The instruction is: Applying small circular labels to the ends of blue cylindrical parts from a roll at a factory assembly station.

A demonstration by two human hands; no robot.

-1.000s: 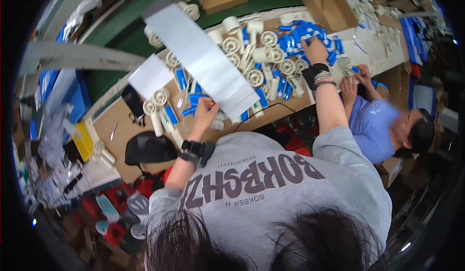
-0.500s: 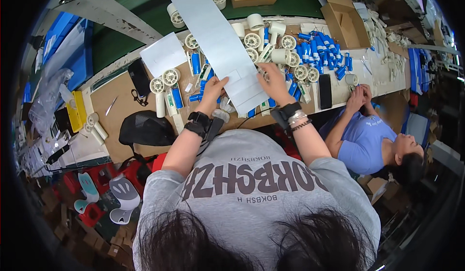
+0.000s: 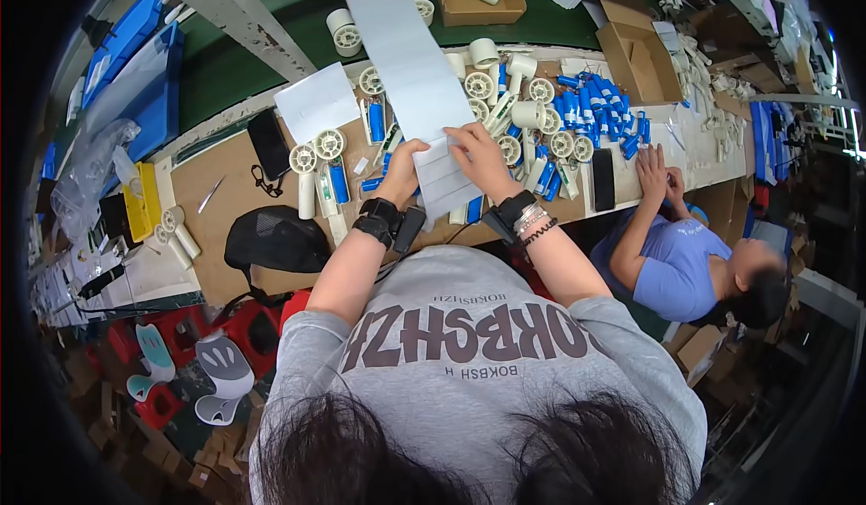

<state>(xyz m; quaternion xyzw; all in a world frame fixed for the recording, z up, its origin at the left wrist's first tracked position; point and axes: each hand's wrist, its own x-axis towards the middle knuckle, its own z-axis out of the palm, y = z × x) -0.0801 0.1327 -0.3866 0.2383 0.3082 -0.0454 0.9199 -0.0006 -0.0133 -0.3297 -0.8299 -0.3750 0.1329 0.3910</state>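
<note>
At left, a flat black rectangular phone (image 3: 268, 144) is lying on the brown work surface (image 3: 212, 234). The left hand (image 3: 401, 176) is keeping its fingers curled, thumb gripping the left edge of a long, whitish, paper-like strip (image 3: 413, 76) extending between both hands. Dark inverted lettering (image 3: 469, 333) is spanning the grey cloth shirt (image 3: 478, 275). The right hand (image 3: 484, 157) is resting half-spread fingertips on the strip's face; whether it is pinching cannot be told.
</note>
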